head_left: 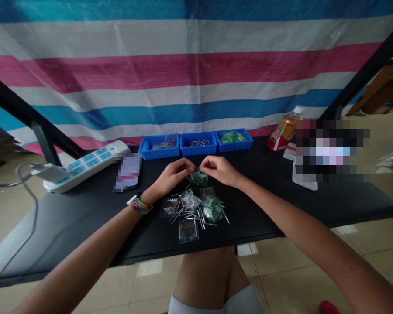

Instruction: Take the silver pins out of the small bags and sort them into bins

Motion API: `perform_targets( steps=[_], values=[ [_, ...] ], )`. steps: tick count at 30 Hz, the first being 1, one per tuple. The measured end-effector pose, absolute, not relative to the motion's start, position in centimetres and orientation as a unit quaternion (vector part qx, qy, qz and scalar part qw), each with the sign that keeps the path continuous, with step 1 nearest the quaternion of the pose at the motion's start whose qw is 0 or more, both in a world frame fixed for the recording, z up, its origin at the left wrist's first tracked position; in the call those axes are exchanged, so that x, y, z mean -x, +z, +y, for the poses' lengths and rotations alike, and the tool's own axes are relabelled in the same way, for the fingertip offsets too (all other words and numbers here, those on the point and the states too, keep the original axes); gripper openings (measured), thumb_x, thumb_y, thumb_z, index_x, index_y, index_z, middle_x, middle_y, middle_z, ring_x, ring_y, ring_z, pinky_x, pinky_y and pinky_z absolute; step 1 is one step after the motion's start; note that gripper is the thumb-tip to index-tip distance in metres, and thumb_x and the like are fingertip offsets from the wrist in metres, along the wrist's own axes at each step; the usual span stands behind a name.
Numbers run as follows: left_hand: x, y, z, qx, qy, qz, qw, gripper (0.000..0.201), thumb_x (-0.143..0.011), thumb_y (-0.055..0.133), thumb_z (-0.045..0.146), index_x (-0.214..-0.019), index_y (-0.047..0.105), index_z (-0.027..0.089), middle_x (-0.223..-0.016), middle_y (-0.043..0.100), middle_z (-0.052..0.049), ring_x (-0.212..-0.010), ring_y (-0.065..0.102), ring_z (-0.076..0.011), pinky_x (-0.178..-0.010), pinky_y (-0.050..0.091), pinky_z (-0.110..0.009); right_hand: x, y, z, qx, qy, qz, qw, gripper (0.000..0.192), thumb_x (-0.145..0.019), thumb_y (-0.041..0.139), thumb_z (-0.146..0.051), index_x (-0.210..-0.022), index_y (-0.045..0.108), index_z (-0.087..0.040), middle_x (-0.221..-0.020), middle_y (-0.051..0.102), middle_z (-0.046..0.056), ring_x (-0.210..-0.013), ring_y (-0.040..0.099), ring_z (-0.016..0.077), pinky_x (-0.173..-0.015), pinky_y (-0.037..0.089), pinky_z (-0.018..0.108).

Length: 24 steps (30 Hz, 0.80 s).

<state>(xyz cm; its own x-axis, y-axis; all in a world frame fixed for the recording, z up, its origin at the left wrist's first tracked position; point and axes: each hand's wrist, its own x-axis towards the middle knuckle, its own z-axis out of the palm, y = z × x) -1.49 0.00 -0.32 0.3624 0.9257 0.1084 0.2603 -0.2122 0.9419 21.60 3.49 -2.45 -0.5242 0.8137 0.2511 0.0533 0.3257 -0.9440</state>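
Note:
Between my two hands is a small green plastic bag (199,178), just behind a pile on the black table. My left hand (177,173) pinches its left side, and my right hand (220,169) pinches its right side. What the bag holds is too small to tell. The pile in front has thin metal rods (199,216), clear plastic bags (189,199) and another green bag (212,208). Nearest to me lies a clear bag with brass-coloured pieces (187,231). A similar clear bag (169,207) sits at the pile's left.
Three blue trays stand behind my hands: the left one (160,153) with clear bags, the middle one (198,151) with metal pieces, the right one (236,145) with green bags. A power strip (85,168) and phone (127,172) lie left; a drink bottle (284,130) stands right.

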Motion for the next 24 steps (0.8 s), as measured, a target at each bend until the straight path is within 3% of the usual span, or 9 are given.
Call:
perform_targets(
  steps=[4, 8, 12, 16, 18, 21, 24],
  values=[
    [1.3, -0.3, -0.2, -0.689, 0.37, 0.407, 0.473, 0.035, -0.086, 0.082, 0.049, -0.089, 0.067, 0.017, -0.074, 0.066, 0.001, -0.067, 0.06, -0.0142, -0.063, 0.047, -0.025, -21.5, -1.9, 3.4, 0.312, 0.575, -0.617, 0.437, 0.034, -0.082, 0.085, -0.045, -0.09, 0.066, -0.019, -0.083, 0.068, 0.001, -0.073, 0.066, 0.0159, -0.06, 0.058, 0.027],
    [1.2, -0.2, -0.2, -0.691, 0.403, 0.4, 0.448, 0.036, -0.086, 0.084, 0.047, -0.079, 0.065, 0.017, -0.072, 0.066, 0.0, -0.067, 0.061, -0.0138, -0.065, 0.048, -0.025, -21.5, -1.6, 3.1, 0.318, 0.615, -0.582, 0.427, 0.042, -0.075, 0.091, -0.044, -0.102, 0.069, -0.02, -0.091, 0.073, 0.003, -0.08, 0.07, 0.0169, -0.063, 0.064, 0.028],
    [1.1, -0.2, -0.4, -0.694, 0.411, 0.417, 0.419, 0.042, -0.088, 0.081, 0.053, -0.074, 0.064, 0.018, -0.068, 0.066, 0.0, -0.063, 0.059, -0.0132, -0.061, 0.045, -0.024, -21.3, -1.6, 2.9, 0.293, 0.611, -0.615, 0.404, 0.038, -0.077, 0.09, -0.046, -0.093, 0.069, -0.018, -0.082, 0.07, 0.002, -0.07, 0.068, 0.0158, -0.057, 0.062, 0.029],
    [1.1, -0.1, -0.8, -0.671, 0.401, 0.499, 0.373, 0.06, -0.099, 0.062, 0.064, -0.06, 0.06, 0.018, -0.046, 0.05, 0.002, -0.044, 0.041, -0.0102, -0.047, 0.028, -0.025, -21.4, -1.6, 2.6, 0.308, 0.508, -0.652, 0.47, 0.028, -0.087, 0.082, -0.044, -0.09, 0.068, -0.019, -0.079, 0.067, 0.001, -0.068, 0.065, 0.0157, -0.056, 0.059, 0.029],
    [1.2, 0.1, -0.8, -0.661, 0.394, 0.503, 0.393, 0.067, -0.102, 0.053, 0.068, -0.06, 0.065, 0.017, -0.043, 0.051, 0.0, -0.042, 0.042, -0.011, -0.047, 0.029, -0.026, -21.5, -1.4, 2.3, 0.312, 0.405, -0.691, 0.511, 0.02, -0.093, 0.078, -0.039, -0.089, 0.07, -0.02, -0.085, 0.069, 0.003, -0.072, 0.066, 0.0166, -0.062, 0.059, 0.031],
    [1.2, 0.5, -0.7, -0.652, 0.392, 0.461, 0.457, 0.071, -0.102, 0.047, 0.071, -0.07, 0.074, 0.015, -0.059, 0.07, -0.009, -0.049, 0.057, -0.0143, -0.051, 0.039, -0.027, -21.4, -1.1, 1.6, 0.267, 0.284, -0.753, 0.531, 0.009, -0.098, 0.073, -0.029, -0.093, 0.077, -0.022, -0.099, 0.073, 0.006, -0.091, 0.071, 0.0206, -0.08, 0.062, 0.036],
    [1.2, 0.6, -0.5, -0.636, 0.412, 0.44, 0.482, 0.056, -0.097, 0.061, 0.065, -0.079, 0.076, 0.014, -0.067, 0.075, -0.009, -0.056, 0.064, -0.0164, -0.055, 0.045, -0.027, -21.3, -1.0, 1.2, 0.225, 0.251, -0.79, 0.512, 0.009, -0.097, 0.072, -0.021, -0.099, 0.081, -0.024, -0.116, 0.075, 0.008, -0.11, 0.073, 0.0231, -0.1, 0.06, 0.043]
  ],
)
